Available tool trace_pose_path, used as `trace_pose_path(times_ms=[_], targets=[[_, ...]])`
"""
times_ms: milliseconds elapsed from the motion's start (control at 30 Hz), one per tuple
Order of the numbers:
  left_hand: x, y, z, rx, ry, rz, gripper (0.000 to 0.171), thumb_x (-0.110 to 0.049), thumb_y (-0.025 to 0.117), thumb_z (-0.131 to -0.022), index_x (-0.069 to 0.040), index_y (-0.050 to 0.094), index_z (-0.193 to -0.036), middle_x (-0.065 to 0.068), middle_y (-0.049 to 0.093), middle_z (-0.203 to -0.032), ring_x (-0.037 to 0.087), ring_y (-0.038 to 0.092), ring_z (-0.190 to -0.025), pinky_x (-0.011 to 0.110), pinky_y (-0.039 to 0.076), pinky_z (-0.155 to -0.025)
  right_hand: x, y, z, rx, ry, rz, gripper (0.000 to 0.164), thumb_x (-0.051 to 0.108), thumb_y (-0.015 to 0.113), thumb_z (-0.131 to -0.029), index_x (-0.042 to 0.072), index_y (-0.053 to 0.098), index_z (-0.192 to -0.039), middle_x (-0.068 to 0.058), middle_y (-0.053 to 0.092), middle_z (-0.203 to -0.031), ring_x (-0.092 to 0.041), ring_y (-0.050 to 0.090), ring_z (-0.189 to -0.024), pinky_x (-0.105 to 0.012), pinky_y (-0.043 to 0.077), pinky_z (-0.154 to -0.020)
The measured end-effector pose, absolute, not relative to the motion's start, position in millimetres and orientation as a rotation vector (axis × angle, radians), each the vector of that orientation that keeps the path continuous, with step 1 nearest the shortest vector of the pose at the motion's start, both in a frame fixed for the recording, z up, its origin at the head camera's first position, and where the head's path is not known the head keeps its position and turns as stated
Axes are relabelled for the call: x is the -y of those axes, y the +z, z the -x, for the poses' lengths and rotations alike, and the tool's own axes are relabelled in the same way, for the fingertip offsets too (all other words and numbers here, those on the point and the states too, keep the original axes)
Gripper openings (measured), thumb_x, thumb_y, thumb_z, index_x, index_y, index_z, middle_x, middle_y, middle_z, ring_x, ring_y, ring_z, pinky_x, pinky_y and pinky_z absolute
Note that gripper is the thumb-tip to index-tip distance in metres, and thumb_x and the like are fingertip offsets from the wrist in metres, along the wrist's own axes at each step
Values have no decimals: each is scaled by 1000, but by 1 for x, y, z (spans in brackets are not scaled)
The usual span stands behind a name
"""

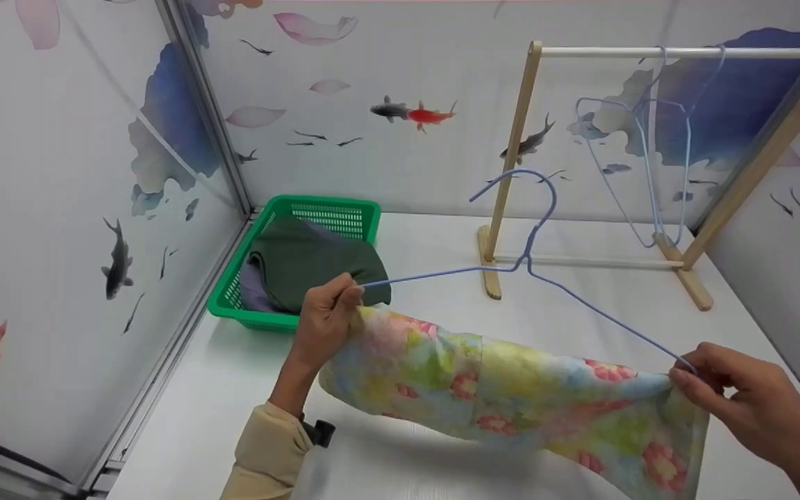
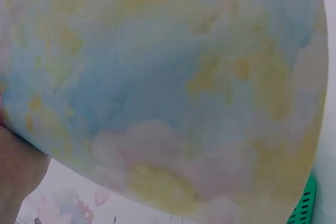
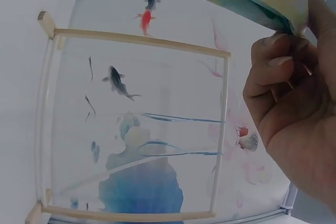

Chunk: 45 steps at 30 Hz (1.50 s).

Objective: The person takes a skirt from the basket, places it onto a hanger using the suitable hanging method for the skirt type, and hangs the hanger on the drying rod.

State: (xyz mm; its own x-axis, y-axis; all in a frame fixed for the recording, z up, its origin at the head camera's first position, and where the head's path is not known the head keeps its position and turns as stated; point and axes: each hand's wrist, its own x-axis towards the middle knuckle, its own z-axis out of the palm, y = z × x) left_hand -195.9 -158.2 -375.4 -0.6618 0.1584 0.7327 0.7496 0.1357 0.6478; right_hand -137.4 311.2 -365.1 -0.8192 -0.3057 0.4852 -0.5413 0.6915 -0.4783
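A blue wire hanger is held up over the table, its hook pointing up and to the left. Along its lower side hangs a floral cloth in yellow, green and pink, which hides the hanger's bottom bar. My left hand grips the hanger's left end together with the cloth's edge. At the other end my right hand pinches the hanger's corner and the cloth between thumb and fingers. In the left wrist view the cloth fills most of the picture. The right wrist view shows the curled fingers at the cloth's corner.
A green basket with dark green folded fabric and some purple fabric stands at the back left. At the back right is a wooden rack with light blue hangers on its white rail. Printed walls enclose the white table.
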Motion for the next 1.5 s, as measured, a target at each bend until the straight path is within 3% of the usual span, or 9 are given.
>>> trace_pose_path(times_ms=[167,333,533,667,833,1033,1267,1500], targets=[[159,-373,193,1924,-1541,870,29,-2,50,-92,-3,42,-65,2,34,-55,13,36,-46,27,26,-39,-308,-365,136,2567,861,-493,13,-2,62,-85,10,58,-85,3,54,-73,-6,49,-56,-14,41,-49],[158,-375,188,1936,-1534,821,30,-3,50,-93,-2,44,-64,3,33,-55,12,35,-47,26,26,-39,-304,-369,138,2586,780,-456,3,5,57,-90,4,54,-92,-2,53,-74,-6,47,-53,-14,41,-46],[154,-387,189,1857,-1572,803,33,-17,49,-95,-5,43,-65,3,33,-56,12,35,-49,25,27,-40,-303,-372,136,2627,723,-530,11,6,62,-87,16,57,-86,5,51,-79,-4,46,-60,-17,39,-46],[153,-399,194,1782,-1570,871,37,-27,48,-94,-8,42,-63,2,32,-56,11,33,-47,24,26,-40,-304,-369,137,2657,725,-604,16,9,66,-85,24,60,-87,9,55,-92,-3,50,-69,-18,43,-50],[149,-404,198,1782,-1525,921,38,-29,48,-94,-10,41,-62,0,32,-55,8,34,-46,22,25,-39,-303,-369,145,2873,876,-680,9,18,54,-94,23,61,-95,11,61,-86,-5,56,-70,-22,47,-55],[146,-407,197,1832,-1497,838,38,-23,49,-94,-8,39,-61,0,31,-53,6,33,-44,22,24,-38,-300,-381,154,2961,1198,-914,32,10,33,-101,16,63,-95,5,63,-86,-10,56,-78,-23,47,-65],[144,-407,194,1854,-1486,760,37,-19,51,-94,-6,39,-61,0,31,-54,8,32,-44,23,23,-40,-282,-391,140,2809,1291,-953,16,3,51,-93,15,62,-90,7,60,-72,-8,55,-59,-21,46,-54],[146,-435,208,1965,-1489,646,33,-10,55,-91,-12,40,-63,-3,31,-53,8,33,-44,24,25,-39,-274,-396,126,2576,1124,-808,29,-11,46,-90,15,55,-81,12,51,-66,-6,50,-57,-15,44,-55]])
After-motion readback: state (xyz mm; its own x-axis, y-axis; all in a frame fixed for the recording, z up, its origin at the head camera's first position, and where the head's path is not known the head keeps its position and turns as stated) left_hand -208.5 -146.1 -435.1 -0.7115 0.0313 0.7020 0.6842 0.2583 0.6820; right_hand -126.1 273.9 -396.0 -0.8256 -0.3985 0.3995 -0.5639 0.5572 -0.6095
